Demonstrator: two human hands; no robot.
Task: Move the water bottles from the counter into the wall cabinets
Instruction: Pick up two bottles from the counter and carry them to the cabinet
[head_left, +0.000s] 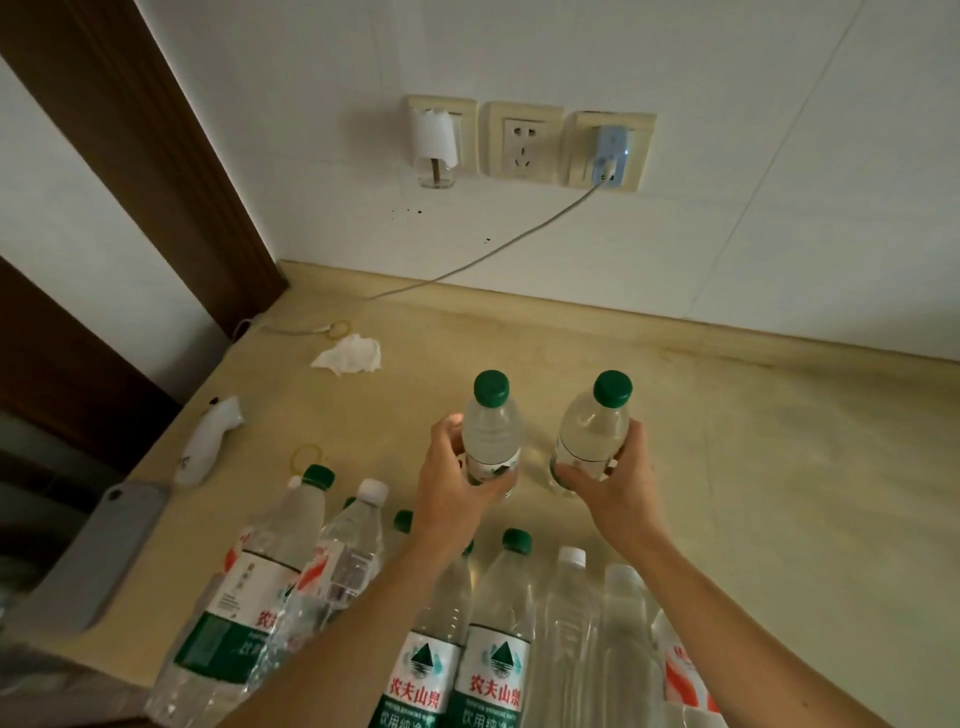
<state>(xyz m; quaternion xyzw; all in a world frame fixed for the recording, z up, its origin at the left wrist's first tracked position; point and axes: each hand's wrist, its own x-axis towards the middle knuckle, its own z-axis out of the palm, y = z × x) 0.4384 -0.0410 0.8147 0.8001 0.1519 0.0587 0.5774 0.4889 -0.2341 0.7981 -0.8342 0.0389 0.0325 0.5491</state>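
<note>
More bottles (498, 649) crowd the counter (753, 467) below both forearms. The left hand (457, 478) and right hand (613, 483) each curl fingers round a green-capped bottle, left bottle (491, 431), right bottle (592, 431).

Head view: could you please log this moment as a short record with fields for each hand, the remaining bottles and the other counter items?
left hand: left hand grips a green-capped bottle
right hand: right hand grips a second green-capped bottle
remaining bottles: cluster of bottles at the near edge of the counter
other items: crumpled tissue, phone
wall: charger plugged in
</note>
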